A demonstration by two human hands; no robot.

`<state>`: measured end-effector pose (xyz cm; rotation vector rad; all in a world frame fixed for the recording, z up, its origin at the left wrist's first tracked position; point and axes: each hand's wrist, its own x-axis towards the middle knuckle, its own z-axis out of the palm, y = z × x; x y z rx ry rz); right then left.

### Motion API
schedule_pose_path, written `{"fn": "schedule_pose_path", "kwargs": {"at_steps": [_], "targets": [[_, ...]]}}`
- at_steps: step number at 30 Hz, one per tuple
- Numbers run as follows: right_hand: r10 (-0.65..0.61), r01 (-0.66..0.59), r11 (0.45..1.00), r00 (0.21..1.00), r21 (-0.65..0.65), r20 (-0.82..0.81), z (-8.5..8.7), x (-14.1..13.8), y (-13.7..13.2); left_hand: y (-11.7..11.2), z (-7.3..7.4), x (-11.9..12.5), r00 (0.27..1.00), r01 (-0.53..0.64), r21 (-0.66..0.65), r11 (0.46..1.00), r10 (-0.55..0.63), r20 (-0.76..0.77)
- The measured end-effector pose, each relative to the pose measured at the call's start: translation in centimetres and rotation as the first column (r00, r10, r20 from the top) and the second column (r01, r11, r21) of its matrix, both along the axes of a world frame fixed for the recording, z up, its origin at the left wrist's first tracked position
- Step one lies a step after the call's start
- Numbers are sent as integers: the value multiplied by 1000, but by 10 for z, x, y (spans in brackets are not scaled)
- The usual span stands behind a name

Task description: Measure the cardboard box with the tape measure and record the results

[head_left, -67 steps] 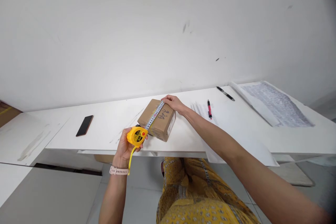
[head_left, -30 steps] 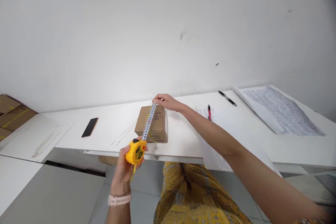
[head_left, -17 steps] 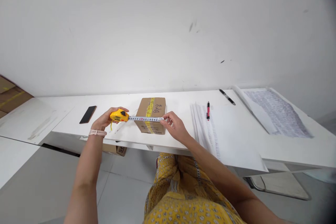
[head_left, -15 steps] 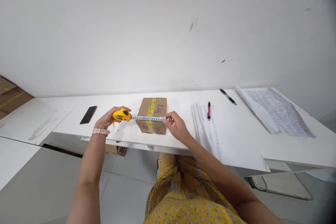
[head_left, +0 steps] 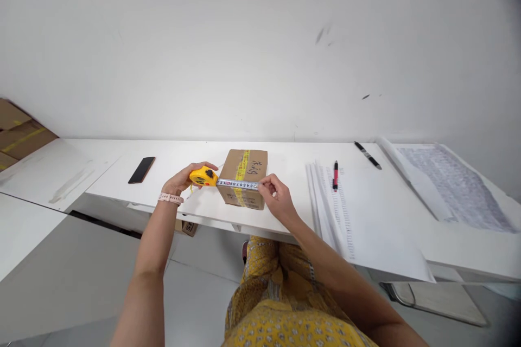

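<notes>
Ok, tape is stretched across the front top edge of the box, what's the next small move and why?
Probably hold both hands steady and read the blade at the left edge of the box. The right hand pins the tape end at the right corner, the left hand holds the yellow tape measure just left of the box, and the blade lies level along the edge.

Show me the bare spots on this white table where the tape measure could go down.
Bare table lies between the phone and the cardboard box, and between the box and the paper stack. It is crowded at the box's near edge, where the left hand holds the tape measure and the right hand pins its blade.
</notes>
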<state>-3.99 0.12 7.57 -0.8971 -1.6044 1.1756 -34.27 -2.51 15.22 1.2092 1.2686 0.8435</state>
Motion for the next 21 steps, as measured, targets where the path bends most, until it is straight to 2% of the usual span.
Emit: {"fn": "schedule_pose_path", "kwargs": {"at_steps": [3,6,8,13,21], "targets": [[17,-31,988,996,-152,-90,0,0,3,1,5,4,1000,27,3,1000,-27,2],[61,-114,949,981,-294,-182,2,0,7,3,11,9,1000,22,-15,1000,-22,-12],[101,-176,922,969,-345,-226,4,2,9,3,11,10,1000,-1,-28,1000,0,-27],[173,-249,902,957,-351,-234,4,10,6,5,6,7,999,-28,-27,999,27,-26],[137,-200,932,967,-303,-217,-4,7,5,6,7,6,996,22,-14,1000,-23,-90]]}}
